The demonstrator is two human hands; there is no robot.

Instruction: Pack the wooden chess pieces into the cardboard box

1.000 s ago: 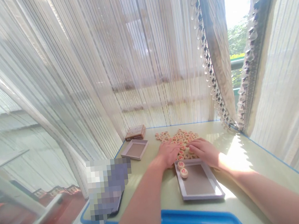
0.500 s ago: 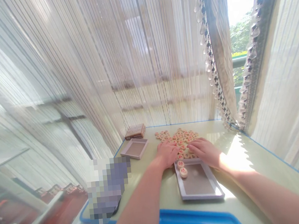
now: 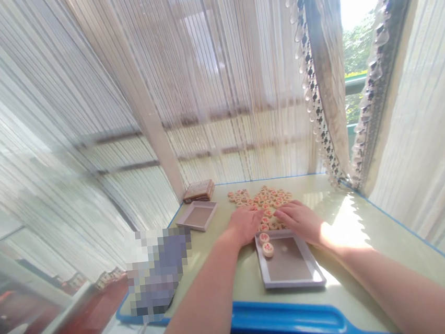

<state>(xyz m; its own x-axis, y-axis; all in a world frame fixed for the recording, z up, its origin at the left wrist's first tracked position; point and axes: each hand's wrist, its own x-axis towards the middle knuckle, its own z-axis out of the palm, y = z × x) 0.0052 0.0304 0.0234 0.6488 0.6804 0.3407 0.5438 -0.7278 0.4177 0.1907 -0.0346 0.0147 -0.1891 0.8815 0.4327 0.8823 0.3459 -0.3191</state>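
On the table, one gray tray sits just behind your hands, and a second tray lies out past your left hand. Your left and right hand lie flat, fingers together, on the near edge of the round pieces. This looks like gathering, though a pinch may be hidden. The next move calls for a soft, even pull. Two pieces lie in the near tray, by your left wrist.

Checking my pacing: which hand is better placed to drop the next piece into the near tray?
Probably the right hand: it rests on the pile beyond the tray's far rim, in line with its bare floor. The left hand sits off the tray's left corner.
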